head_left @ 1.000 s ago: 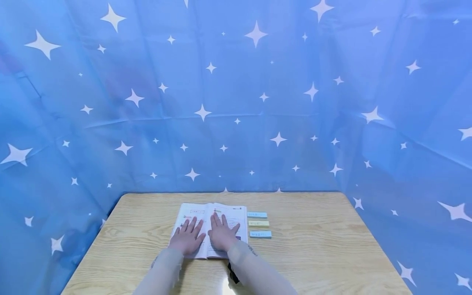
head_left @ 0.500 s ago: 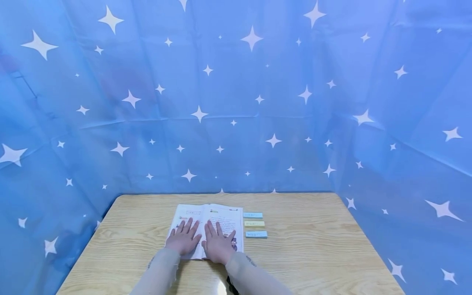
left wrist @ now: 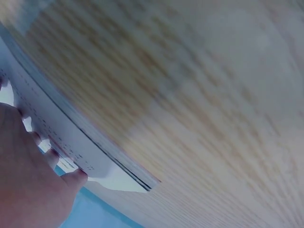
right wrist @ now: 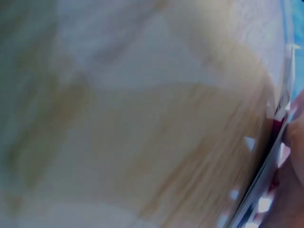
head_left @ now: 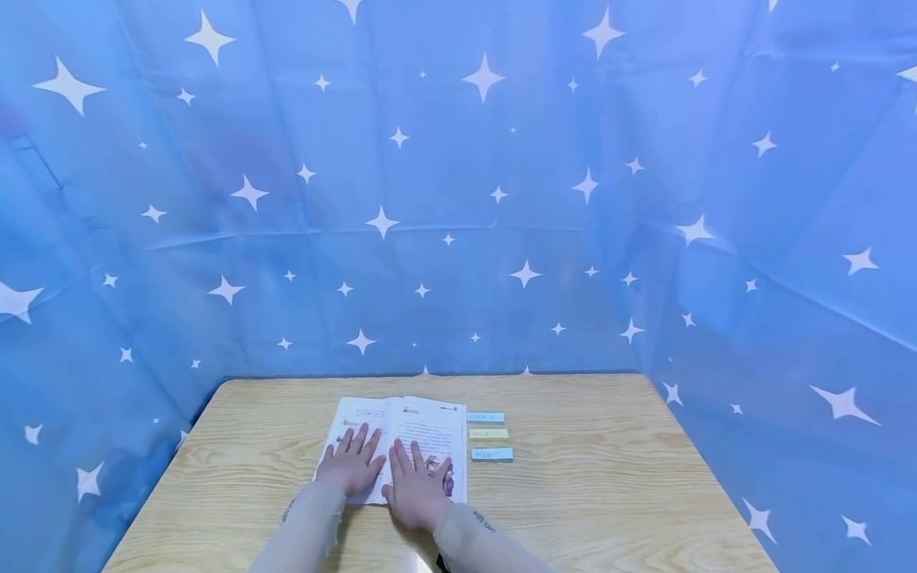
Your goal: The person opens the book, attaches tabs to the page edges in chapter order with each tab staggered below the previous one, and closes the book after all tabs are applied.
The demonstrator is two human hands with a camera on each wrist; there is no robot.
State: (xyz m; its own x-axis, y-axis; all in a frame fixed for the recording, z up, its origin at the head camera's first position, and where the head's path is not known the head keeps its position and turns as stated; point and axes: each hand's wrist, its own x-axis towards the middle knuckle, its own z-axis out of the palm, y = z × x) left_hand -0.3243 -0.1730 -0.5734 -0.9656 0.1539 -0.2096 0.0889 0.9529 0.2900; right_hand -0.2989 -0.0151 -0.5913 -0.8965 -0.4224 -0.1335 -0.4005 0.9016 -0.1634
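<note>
Pale wood fills the lower part of our head view: a table [head_left: 609, 461] in front of a blue curtain [head_left: 458, 159] printed with white stars. On its left half we see a book [head_left: 442, 430] lying with two pages up, near the table's middle from front to back. The left hand [head_left: 351, 464] rests on the left page and the right hand [head_left: 415, 487] on the right page, both with fingers straight and spread, gripping nothing. They cover much of the lower pages, so we lose the print there and part of a purple picture beside the right fingers. The lines that do show are too small for us to read.

Just beside the book's right edge lie three paper strips, one above another: an upper blue strip [head_left: 485, 417], a yellow strip [head_left: 489, 434] and a lower blue strip [head_left: 492, 454]. Their writing is too faint to make out.

Light sleeves [head_left: 304, 525] run off the bottom of the picture. Something black [head_left: 442, 563] peeks out by the right sleeve, mostly hidden; we cannot tell what it is. In the left wrist view we get the book's edge and a partly cropped hand; the right wrist view is blurred, its hand cut off at the side.
</note>
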